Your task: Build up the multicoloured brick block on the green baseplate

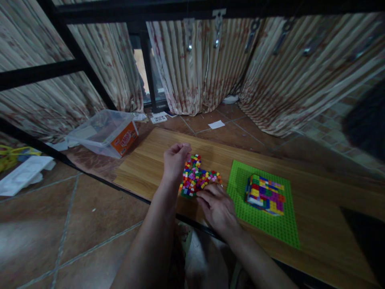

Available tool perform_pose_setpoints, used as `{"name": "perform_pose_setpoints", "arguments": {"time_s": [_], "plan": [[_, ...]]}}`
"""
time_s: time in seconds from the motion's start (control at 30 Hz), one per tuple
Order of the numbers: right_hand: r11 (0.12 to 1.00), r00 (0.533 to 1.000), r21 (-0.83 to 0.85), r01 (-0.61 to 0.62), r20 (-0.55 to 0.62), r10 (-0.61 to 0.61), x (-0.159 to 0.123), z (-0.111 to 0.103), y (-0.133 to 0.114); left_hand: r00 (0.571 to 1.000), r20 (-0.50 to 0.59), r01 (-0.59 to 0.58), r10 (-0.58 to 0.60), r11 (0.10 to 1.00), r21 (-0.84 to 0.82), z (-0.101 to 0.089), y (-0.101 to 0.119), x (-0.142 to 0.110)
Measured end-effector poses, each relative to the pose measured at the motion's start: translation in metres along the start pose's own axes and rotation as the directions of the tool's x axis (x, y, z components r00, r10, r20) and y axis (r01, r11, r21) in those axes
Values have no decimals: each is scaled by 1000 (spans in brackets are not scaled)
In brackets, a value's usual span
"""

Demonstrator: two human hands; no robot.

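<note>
My left hand [177, 159] is raised over the left side of a heap of small colourful toy bricks [192, 176]. Its fingertips are pinched together, and whatever they hold is too small or hidden to make out. My right hand [219, 206] rests low at the near right edge of the heap, fingers bent down and touching the bricks; whether one is between them does not show. Right of that hand lies a green studded baseplate [261, 226]. A block built of many-coloured bricks [267, 194] stands on it.
The wooden board [153, 156] bears the bricks and baseplate. At its far left end stands a clear plastic bin [102, 132] with an orange label. White paper [216, 124] lies on the tiled floor behind. Striped curtains [198, 68] hang beyond, and a dark frame bar [81, 60] crosses the left.
</note>
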State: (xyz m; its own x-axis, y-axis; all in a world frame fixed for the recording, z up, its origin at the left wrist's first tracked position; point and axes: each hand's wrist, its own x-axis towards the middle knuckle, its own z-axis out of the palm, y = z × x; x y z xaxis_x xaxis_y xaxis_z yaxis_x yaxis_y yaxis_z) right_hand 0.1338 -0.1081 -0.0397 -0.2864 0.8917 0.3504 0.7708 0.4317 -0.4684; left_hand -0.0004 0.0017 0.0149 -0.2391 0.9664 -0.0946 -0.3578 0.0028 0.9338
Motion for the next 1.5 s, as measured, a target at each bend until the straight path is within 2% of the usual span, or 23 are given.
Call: {"name": "perform_pose_setpoints", "arguments": {"time_s": [0.1, 0.23, 0.33, 0.47, 0.53, 0.83, 1.03, 1.17, 1.5], "plan": [[1000, 1000, -8, 1, -27, -1, 1, 2, 6, 1000, 1, -3, 3, 1000, -3, -3, 0, 2], [997, 994, -49, -61, -97, 56, 2, -3, 16, 1000, -11, -11, 11, 1000, -22, -7, 1, 4], [997, 990, -46, -58, -129, 51, 2, -2, 13, 1000, -16, -7, 7, 999, -36, -8, 2, 3], [998, 995, -8, 56, -84, -57, 4, 8, 0, 1000, -11, -6, 6, 999, -41, -8, 3, 3], [997, 995, 0, 76, -70, -76, 5, 11, -4, 1000, -9, -11, 11, 999, -40, -8, 3, 2], [997, 994, -58, -58, -100, 52, 3, 2, 6, 1000, 3, -10, 11, 999, -47, -10, 3, 3], [1000, 999, -24, 20, -43, -21, 5, 9, -4, 1000, 4, -7, 7, 999, -34, -10, 1, 4], [999, 1000, -45, 19, -2, -19, 6, 11, -5, 1000, 5, 2, -2, 999, -37, -9, 0, 4], [999, 998, -43, 10, 57, -8, 2, -9, 7, 1000, 7, 12, -12, 1000, -23, -7, 3, 0]]}}
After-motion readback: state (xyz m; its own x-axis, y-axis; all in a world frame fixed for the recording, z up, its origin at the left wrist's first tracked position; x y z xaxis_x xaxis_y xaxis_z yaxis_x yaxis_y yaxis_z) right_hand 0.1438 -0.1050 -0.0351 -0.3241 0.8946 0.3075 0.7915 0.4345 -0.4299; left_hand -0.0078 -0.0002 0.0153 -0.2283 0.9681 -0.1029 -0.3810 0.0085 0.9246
